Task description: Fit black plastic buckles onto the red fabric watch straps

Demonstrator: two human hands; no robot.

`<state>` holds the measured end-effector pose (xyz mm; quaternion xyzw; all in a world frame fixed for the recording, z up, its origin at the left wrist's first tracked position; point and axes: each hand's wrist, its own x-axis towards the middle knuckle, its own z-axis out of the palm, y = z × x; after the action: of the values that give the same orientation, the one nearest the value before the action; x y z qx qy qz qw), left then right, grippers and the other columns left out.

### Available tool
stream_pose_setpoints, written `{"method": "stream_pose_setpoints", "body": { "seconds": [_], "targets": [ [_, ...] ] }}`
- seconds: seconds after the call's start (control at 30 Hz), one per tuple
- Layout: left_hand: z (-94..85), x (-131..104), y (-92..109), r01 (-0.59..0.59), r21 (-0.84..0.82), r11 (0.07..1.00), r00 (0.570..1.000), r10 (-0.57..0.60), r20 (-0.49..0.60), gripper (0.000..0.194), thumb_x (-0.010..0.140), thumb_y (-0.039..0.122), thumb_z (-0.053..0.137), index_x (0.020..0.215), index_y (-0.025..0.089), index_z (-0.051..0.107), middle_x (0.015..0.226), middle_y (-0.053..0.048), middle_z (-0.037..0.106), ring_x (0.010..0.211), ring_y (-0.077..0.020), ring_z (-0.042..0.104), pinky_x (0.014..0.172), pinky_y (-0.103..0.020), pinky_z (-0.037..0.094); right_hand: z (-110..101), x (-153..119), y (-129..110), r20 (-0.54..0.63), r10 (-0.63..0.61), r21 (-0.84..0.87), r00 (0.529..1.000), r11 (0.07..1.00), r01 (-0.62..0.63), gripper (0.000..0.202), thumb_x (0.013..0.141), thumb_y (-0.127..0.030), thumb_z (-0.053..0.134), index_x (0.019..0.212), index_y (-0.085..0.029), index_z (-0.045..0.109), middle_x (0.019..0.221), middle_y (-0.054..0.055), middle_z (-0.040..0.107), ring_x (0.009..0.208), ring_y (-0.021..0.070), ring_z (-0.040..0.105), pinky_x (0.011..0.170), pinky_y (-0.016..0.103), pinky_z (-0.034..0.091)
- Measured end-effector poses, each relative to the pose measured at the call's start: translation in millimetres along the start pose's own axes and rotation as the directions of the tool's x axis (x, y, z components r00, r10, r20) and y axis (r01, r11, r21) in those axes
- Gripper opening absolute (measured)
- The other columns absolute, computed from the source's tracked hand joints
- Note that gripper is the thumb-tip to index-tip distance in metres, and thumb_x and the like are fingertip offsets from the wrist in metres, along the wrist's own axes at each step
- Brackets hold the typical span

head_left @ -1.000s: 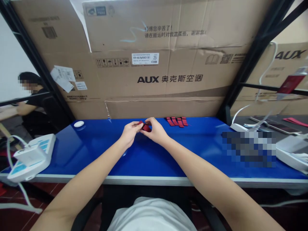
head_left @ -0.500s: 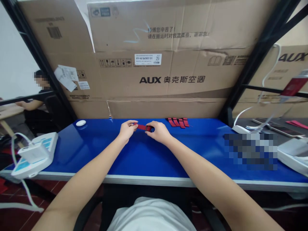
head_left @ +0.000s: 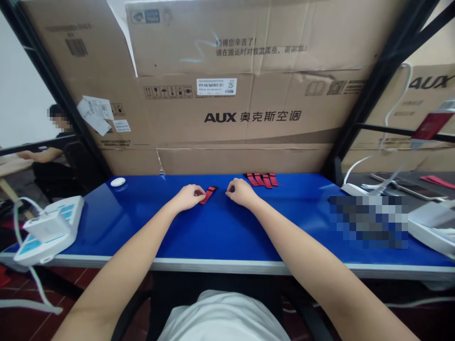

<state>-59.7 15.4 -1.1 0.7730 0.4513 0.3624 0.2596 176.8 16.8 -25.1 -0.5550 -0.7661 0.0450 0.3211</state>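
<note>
A short red webbing strap (head_left: 208,194) with a black buckle at its far end lies slanted, low over the blue table. My left hand (head_left: 188,198) pinches its near end between thumb and fingers. To the right of it, apart from the strap, is my right hand (head_left: 242,192), its fingers curled in and nothing showing between them. Several similar red straps (head_left: 261,179) with black buckles lie in a row against the cardboard, just beyond my right hand.
The blue table (head_left: 220,237) is backed by a large cardboard sheet (head_left: 170,128). At left are a white power strip (head_left: 71,222) with a charger and a round white object (head_left: 118,182). Cables, phones (head_left: 408,185) and another white strip are at right. A person (head_left: 53,151) sits far left.
My right hand has let go of the strap's buckle end and moved right. My left hand has come slightly nearer with the strap, now slanted and lower.
</note>
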Motion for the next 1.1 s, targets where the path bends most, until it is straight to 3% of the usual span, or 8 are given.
{"method": "stream_pose_setpoints", "body": {
  "seconds": [0.17, 0.33, 0.43, 0.57, 0.67, 0.8, 1.0, 1.1],
  "targets": [
    [9.3, -7, 12, -0.126, 0.034, 0.991, 0.985, 0.121, 0.122, 0.018, 0.066, 0.032, 0.075, 0.083, 0.024, 0.078, 0.086, -0.007, 0.069, 0.066, -0.0202, 0.060, 0.068, -0.032, 0.047, 2, -5, -6, 0.134, -0.087, 0.010, 0.987, 0.996, 0.086, 0.028, 0.077, -0.025, 0.067, 0.104, -0.018, 0.069, 0.111, 0.014, 0.067, 0.105, 0.0284, 0.060, 0.091, 0.038, 0.047],
    [12.4, -10, 6, -0.250, 0.271, 0.930, 0.960, 0.202, 0.192, 0.026, 0.079, 0.038, 0.066, 0.101, 0.027, 0.076, 0.105, -0.010, 0.065, 0.099, -0.0291, 0.057, 0.096, -0.043, 0.040, 0, -5, -1, 0.224, -0.072, 0.081, 0.972, 0.995, 0.055, 0.040, 0.078, -0.013, 0.061, 0.117, -0.018, 0.067, 0.128, 0.013, 0.063, 0.122, 0.0311, 0.055, 0.103, 0.041, 0.042],
    [11.9, -11, 2, -0.216, 0.482, 0.849, 0.967, 0.118, 0.227, 0.035, 0.090, 0.042, 0.049, 0.115, 0.029, 0.070, 0.123, -0.011, 0.059, 0.113, -0.0335, 0.050, 0.100, -0.051, 0.035, -3, -4, 0, 0.281, -0.043, 0.083, 0.959, 0.996, 0.021, 0.043, 0.083, -0.013, 0.055, 0.124, -0.017, 0.063, 0.137, 0.012, 0.057, 0.131, 0.0293, 0.049, 0.111, 0.041, 0.036],
    [8.4, -9, -2, -0.175, 0.650, 0.740, 0.966, 0.001, 0.258, 0.045, 0.095, 0.044, 0.036, 0.132, 0.029, 0.057, 0.136, -0.010, 0.053, 0.122, -0.0338, 0.047, 0.100, -0.052, 0.037, -5, -8, -7, 0.341, -0.034, 0.051, 0.940, 0.999, 0.017, 0.053, 0.089, -0.035, 0.053, 0.138, -0.014, 0.051, 0.146, 0.013, 0.047, 0.139, 0.0292, 0.038, 0.116, 0.043, 0.028],
    [6.0, -7, -4, -0.184, 0.644, 0.742, 0.962, 0.002, 0.273, 0.047, 0.094, 0.044, 0.036, 0.134, 0.026, 0.054, 0.138, -0.009, 0.054, 0.123, -0.0319, 0.048, 0.102, -0.048, 0.038, -3, -12, -15, 0.339, -0.019, 0.018, 0.941, 1.000, 0.013, 0.076, 0.085, -0.055, 0.056, 0.144, -0.010, 0.042, 0.150, 0.017, 0.040, 0.140, 0.0325, 0.034, 0.115, 0.045, 0.027],
    [6.3, -5, -8, -0.165, 0.616, 0.770, 0.964, -0.006, 0.265, 0.054, 0.093, 0.047, 0.037, 0.139, 0.021, 0.049, 0.144, -0.011, 0.050, 0.130, -0.0309, 0.045, 0.108, -0.044, 0.033, 5, -14, -22, 0.314, -0.025, -0.031, 0.949, 0.999, 0.037, 0.091, 0.081, -0.066, 0.054, 0.148, -0.008, 0.034, 0.154, 0.020, 0.032, 0.144, 0.0333, 0.027, 0.117, 0.043, 0.023],
    [10.5, -6, -15, 0.003, 0.628, 0.778, 0.932, -0.230, 0.281, 0.079, 0.090, 0.064, 0.027, 0.151, 0.013, 0.026, 0.160, -0.013, 0.014, 0.148, -0.0293, 0.009, 0.118, -0.047, 0.012, 14, -13, -26, 0.386, 0.021, -0.146, 0.922, 0.989, 0.038, 0.094, 0.086, -0.076, 0.028, 0.152, -0.010, 0.024, 0.160, 0.014, 0.015, 0.149, 0.0299, 0.009, 0.120, 0.044, 0.007],
    [11.6, -8, -14, 0.016, 0.652, 0.758, 0.919, -0.268, 0.290, 0.081, 0.091, 0.064, 0.020, 0.154, 0.014, 0.018, 0.161, -0.009, 0.006, 0.149, -0.0271, 0.002, 0.118, -0.048, 0.007, 14, -13, -27, 0.409, 0.034, -0.173, 0.912, 0.984, 0.041, 0.096, 0.084, -0.079, 0.020, 0.154, -0.012, 0.020, 0.161, 0.012, 0.011, 0.149, 0.0286, 0.006, 0.119, 0.044, 0.004]
  ]
}}
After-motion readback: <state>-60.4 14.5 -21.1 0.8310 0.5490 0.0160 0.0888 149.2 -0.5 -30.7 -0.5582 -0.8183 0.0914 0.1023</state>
